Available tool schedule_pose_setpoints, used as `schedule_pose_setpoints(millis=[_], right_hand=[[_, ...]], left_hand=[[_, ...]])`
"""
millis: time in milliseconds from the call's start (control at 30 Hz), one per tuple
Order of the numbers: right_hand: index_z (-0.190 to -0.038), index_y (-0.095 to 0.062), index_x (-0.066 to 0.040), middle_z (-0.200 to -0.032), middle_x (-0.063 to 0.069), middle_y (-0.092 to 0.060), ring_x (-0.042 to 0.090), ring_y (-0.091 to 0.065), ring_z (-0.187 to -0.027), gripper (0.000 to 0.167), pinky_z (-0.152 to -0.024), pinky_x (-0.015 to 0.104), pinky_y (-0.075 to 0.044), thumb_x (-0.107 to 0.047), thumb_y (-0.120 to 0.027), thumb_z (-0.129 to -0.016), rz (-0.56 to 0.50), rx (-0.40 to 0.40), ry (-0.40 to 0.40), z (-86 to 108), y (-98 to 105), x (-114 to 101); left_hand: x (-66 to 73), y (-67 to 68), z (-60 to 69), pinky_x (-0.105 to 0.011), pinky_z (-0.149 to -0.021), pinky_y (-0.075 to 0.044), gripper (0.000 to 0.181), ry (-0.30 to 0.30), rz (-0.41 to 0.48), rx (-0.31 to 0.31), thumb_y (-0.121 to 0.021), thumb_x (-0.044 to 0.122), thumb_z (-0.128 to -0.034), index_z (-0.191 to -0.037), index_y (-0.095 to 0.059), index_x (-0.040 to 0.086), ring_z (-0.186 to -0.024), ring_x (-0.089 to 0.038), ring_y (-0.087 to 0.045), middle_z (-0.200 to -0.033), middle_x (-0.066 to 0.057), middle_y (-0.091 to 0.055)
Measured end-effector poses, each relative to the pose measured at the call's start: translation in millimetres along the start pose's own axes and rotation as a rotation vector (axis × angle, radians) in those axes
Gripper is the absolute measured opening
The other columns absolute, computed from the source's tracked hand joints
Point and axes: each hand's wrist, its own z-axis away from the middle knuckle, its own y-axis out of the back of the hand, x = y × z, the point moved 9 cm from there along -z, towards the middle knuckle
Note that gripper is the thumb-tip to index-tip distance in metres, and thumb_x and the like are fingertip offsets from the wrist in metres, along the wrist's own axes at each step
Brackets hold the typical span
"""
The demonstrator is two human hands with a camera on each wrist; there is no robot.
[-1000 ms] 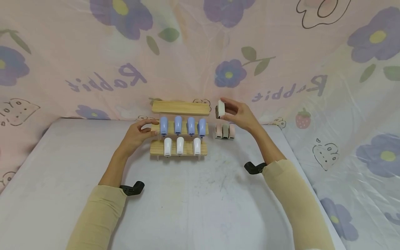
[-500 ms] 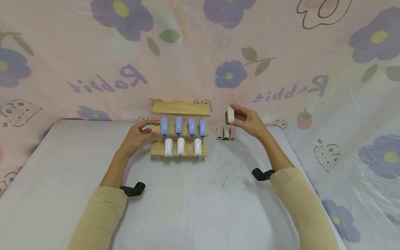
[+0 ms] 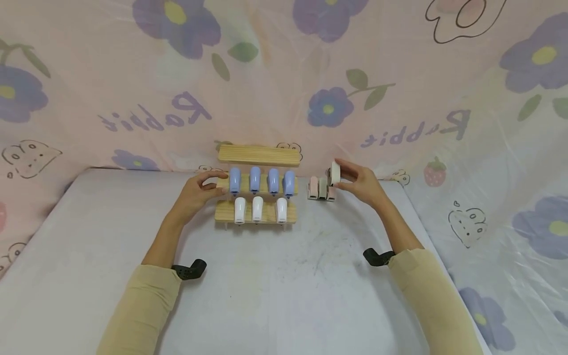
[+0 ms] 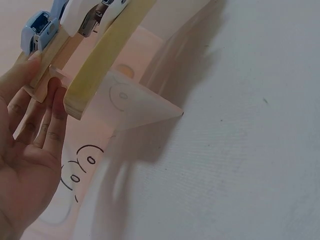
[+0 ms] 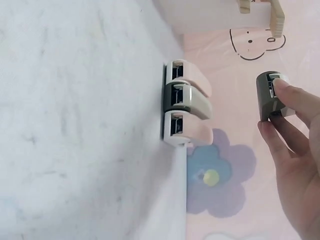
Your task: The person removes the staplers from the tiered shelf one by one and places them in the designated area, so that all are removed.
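Note:
My left hand [image 3: 195,196] grips the left end of the middle step of a three-step wooden rack [image 3: 259,155]; in the left wrist view its thumb and fingers lie around the board's end [image 4: 40,90]. Several blue craft punches [image 3: 255,179] stand on that step, and 3 white ones [image 3: 257,209] stand on the lowest. In my right hand [image 3: 361,183], thumb and fingertips pinch a grey-and-white craft punch [image 5: 268,97]. It is held above the right end of a row of 3 punches on the table, one grey-green [image 5: 190,99] between two pink ones [image 5: 187,127].
The rack stands at the back of a white-covered table [image 3: 284,286], close to a flowered curtain [image 3: 266,108]. Its translucent side support [image 4: 135,100] shows in the left wrist view. A gap lies between two of the white punches on the lowest step.
My right hand has moved right and down with the grey-and-white craft punch, away from the rack to above the row. My left hand has stayed on the rack.

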Motion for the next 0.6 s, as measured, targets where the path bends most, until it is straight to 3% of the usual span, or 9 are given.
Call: schedule_pose_setpoints(millis=[100,333,500,600], right_hand=[[-0.150,-0.043,-0.007,-0.149,0.017,-0.046,0.033,-0.051,-0.131,0.072,-0.103,0.041,-0.045,-0.002,-0.077,-0.086,0.010,0.002,-0.034,3.4,3.0,9.9],[-0.149,-0.045,-0.010,-0.148,0.017,-0.048,0.033,-0.051,-0.131,0.072,-0.101,0.031,-0.047,-0.010,-0.079,-0.085,0.017,0.001,-0.074,12.2,7.9,36.5],[-0.150,-0.043,-0.007,-0.141,0.021,-0.052,0.035,-0.052,-0.129,0.074,-0.098,0.024,-0.048,-0.008,-0.079,-0.085,0.029,0.020,-0.065,12.7,11.0,47.7],[-0.150,-0.043,-0.007,-0.141,0.022,-0.051,0.036,-0.051,-0.130,0.073,-0.100,0.028,-0.047,-0.007,-0.078,-0.086,0.034,0.016,-0.061,11.6,12.0,52.9]], left_hand=[[0.2,0.2,0.0,-0.021,-0.087,-0.052,0.043,0.002,-0.002,-0.002,-0.072,0.007,-0.0914,-0.130,-0.057,-0.002,-0.108,-0.011,-0.064,-0.146,-0.012,-0.046],[-3.4,2.7,0.0,-0.021,-0.103,-0.040,0.044,-0.013,-0.074,0.018,-0.075,0.011,-0.0903,-0.130,-0.059,0.000,-0.119,-0.017,-0.058,-0.144,-0.010,-0.048],[-2.2,2.1,-0.7,-0.021,-0.090,-0.050,0.042,-0.012,-0.037,0.003,-0.074,0.011,-0.0906,-0.129,-0.060,0.002,-0.110,-0.013,-0.063,-0.145,-0.010,-0.047],[-1.5,1.4,-0.8,-0.022,-0.088,-0.052,0.042,-0.006,-0.032,0.000,-0.074,0.011,-0.0909,-0.129,-0.059,0.001,-0.112,-0.012,-0.063,-0.147,-0.011,-0.046]])
